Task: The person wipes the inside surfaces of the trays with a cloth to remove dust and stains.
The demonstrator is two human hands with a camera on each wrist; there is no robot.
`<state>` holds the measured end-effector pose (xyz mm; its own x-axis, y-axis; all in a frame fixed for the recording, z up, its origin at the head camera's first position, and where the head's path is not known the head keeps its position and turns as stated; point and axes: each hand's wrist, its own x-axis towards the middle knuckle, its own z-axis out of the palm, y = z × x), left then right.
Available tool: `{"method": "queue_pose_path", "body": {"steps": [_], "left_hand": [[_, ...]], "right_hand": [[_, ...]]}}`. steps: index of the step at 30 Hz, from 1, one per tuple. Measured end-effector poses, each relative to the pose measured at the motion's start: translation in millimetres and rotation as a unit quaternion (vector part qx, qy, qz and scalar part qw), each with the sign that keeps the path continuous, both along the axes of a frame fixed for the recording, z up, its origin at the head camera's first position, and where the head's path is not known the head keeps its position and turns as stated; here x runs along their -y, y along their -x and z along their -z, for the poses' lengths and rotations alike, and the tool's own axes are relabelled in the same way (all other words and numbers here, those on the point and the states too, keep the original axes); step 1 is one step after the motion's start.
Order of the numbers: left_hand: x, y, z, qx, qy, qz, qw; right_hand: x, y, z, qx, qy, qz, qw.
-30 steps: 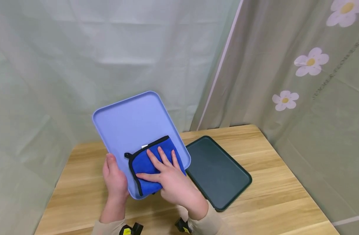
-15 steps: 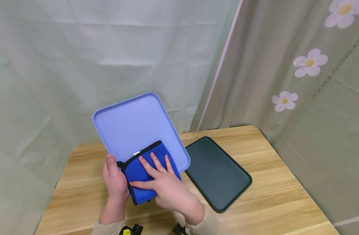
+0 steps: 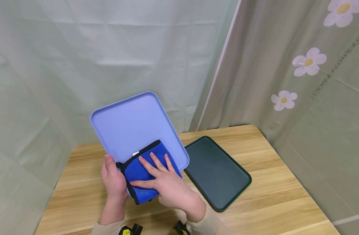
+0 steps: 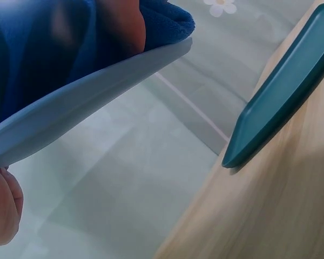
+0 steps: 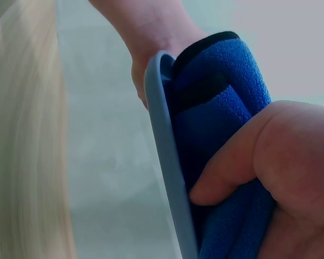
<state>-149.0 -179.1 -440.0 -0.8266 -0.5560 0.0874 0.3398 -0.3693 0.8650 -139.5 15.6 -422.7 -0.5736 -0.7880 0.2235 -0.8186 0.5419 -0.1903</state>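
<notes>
A light blue rectangular tray [image 3: 129,127] is held tilted above the table. My left hand [image 3: 114,182] grips its lower left edge, thumb along the rim; in the left wrist view curled fingers [image 4: 2,208] show beneath the tray. A folded royal-blue cloth [image 3: 138,171] with black edging and a small loop lies over the tray's lower part. Spread across that cloth, the fingers of my right hand [image 3: 173,189] press it flat against the tray. The right wrist view shows the cloth's folded layers [image 5: 216,59] and a straight digit near the tray's rim [image 5: 170,156].
A dark green tray [image 3: 219,176] lies flat on the wooden table [image 3: 273,195], right of the held tray. Behind the table hangs a pale curtain [image 3: 123,49], and a flower-printed one [image 3: 255,65] hangs at the right.
My right hand has slid the cloth down and left across the tray, close to the left hand; over the last half second it has barely moved. The left hand keeps its grip.
</notes>
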Motion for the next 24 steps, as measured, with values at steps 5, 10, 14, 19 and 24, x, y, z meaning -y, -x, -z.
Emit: {"method": "queue_pose_path", "body": {"steps": [5,10,14,19,24], "left_hand": [[0,-1.1,-1.1,0.004,-0.002,0.007,1.0000],[-2,-0.4,-0.8,-0.002,-0.003,0.001,1.0000],[-2,0.3,0.0,-0.008,-0.008,-0.005,0.9999],[0,0.2,0.6,0.004,-0.016,-0.012,0.9998],[1,-0.6,0.0,0.017,-0.009,-0.016,0.9997]], "right_hand": [[-5,3.2,-1.3,-0.002,-0.001,-0.001,1.000],[-10,6.3,-2.8,0.005,-0.001,0.002,1.000],[-14,10.9,-2.9,0.004,0.009,0.015,1.000],[-20,16.5,-2.5,0.012,0.019,0.032,0.999],[-27,20.6,-4.1,0.017,0.022,0.046,0.999]]}}
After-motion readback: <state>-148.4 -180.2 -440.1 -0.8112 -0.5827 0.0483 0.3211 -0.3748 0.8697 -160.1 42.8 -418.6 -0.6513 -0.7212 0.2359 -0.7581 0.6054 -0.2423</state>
